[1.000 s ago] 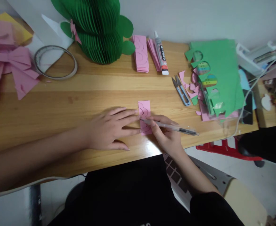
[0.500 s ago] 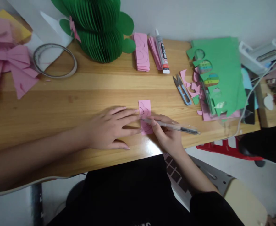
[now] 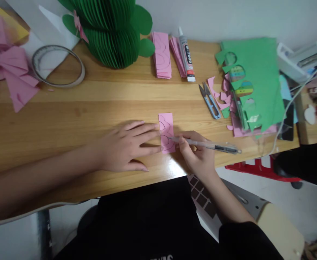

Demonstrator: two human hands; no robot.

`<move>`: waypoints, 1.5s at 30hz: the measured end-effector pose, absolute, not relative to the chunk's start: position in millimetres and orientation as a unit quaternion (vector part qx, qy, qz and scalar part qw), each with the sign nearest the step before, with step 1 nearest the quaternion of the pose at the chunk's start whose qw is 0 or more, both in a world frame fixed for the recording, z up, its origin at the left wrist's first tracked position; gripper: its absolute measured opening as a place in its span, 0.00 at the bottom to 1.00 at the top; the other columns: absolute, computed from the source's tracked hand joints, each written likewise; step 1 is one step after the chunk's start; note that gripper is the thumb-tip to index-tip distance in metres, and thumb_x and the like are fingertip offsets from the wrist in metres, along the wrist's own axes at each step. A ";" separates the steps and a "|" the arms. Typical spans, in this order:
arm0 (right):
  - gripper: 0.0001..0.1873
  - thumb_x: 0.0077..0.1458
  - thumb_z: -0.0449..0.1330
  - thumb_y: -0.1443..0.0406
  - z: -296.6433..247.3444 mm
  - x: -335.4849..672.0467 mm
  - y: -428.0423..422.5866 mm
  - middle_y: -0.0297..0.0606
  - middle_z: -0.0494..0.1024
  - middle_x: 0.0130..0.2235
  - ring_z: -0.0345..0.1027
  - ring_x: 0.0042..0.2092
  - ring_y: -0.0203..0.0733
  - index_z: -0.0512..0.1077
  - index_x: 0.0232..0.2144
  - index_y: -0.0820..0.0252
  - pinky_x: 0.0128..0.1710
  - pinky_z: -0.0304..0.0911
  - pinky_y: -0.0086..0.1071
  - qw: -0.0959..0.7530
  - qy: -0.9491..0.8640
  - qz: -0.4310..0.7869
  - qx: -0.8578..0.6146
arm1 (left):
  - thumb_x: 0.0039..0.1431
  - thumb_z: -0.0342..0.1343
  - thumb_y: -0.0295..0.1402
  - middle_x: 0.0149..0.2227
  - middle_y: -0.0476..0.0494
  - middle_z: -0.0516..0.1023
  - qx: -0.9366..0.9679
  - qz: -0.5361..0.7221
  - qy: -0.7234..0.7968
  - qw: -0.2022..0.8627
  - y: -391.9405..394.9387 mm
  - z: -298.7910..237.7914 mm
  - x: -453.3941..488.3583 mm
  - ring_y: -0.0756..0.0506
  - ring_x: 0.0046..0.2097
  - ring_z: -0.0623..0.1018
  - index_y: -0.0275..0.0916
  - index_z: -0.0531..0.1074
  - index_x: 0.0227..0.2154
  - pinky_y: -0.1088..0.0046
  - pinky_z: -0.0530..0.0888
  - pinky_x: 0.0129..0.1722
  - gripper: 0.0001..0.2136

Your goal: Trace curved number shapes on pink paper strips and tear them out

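Pinching pen (image 3: 209, 145), right hand (image 3: 199, 153) holds tip by right edge of pink strip (image 3: 167, 131); contact with paper hard to tell from where I stand. Left hand (image 3: 128, 146) lies flat, fingers spread, fingertips on strip's left edge, pressing it to surface (image 3: 107, 103). Curves already run along most of strip; outline looks nearly complete, no cutting visible. Stack (image 3: 162, 57) behind shows similar curves on top sheet; lower sheets unreadable. Snips (image 3: 209, 101) lie untouched near pink scraps (image 3: 224, 106).
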State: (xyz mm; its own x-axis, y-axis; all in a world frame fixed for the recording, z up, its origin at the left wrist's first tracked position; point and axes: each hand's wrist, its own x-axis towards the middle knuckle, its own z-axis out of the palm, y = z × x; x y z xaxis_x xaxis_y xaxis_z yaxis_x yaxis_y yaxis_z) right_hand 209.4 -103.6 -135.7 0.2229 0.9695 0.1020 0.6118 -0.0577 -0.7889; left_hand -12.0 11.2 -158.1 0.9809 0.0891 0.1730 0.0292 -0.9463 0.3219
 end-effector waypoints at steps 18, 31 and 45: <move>0.08 0.59 0.58 0.64 -132.0 212.3 -112.9 0.34 0.82 0.29 0.74 0.28 0.35 0.77 0.32 0.57 0.27 0.68 0.30 0.358 -0.607 0.235 -0.669 | 0.66 0.48 0.52 0.62 0.34 0.69 0.983 0.099 0.024 0.152 9.9 -159.0 -11.2 0.33 0.66 0.64 0.43 0.70 0.57 0.52 0.61 0.63 0.24; 0.07 0.59 0.59 0.66 -132.2 215.1 -113.1 0.35 0.83 0.32 0.77 0.32 0.37 0.78 0.34 0.56 0.32 0.71 0.31 0.368 -0.619 0.273 -0.638 | 0.66 0.48 0.52 0.62 0.33 0.69 0.984 0.102 0.019 0.147 9.0 -161.1 -11.6 0.33 0.65 0.65 0.43 0.70 0.57 0.52 0.62 0.63 0.24; 0.10 0.59 0.61 0.68 -133.6 217.7 -108.7 0.33 0.85 0.36 0.79 0.37 0.40 0.82 0.36 0.50 0.39 0.76 0.37 0.385 -0.590 0.372 -0.604 | 0.65 0.49 0.53 0.62 0.35 0.69 0.984 0.092 0.018 0.149 8.8 -162.0 -11.9 0.33 0.66 0.63 0.45 0.69 0.58 0.52 0.61 0.63 0.25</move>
State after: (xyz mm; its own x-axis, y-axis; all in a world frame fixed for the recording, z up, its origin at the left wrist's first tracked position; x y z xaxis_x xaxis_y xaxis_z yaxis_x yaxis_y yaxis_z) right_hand 217.7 -108.7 -133.6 0.0261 0.9996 0.0062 0.4262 -0.0056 -0.9046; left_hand -11.9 8.8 -162.0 0.9825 0.0618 0.1757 0.0072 -0.9552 0.2959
